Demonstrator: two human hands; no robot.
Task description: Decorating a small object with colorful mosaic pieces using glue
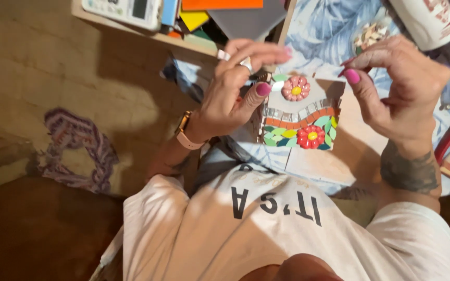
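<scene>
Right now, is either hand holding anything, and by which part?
The left hand pinches a small pale tile piece by its edge over the mosaic board. The right hand appears to hold nothing.

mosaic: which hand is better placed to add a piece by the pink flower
Left, probably. The left hand pinches a small piece at the mosaic's top-left corner, beside the pink flower. The right hand is off its right edge.

- mosaic piece (300,115): grey upper field, pink flower with yellow centre, orange band, green leaves, red flower
- fingernails, left hand (230,91) and right hand (399,86): magenta
- cloth (329,31): blue-and-white leaf print
- floor rag (79,148): purple and white
</scene>
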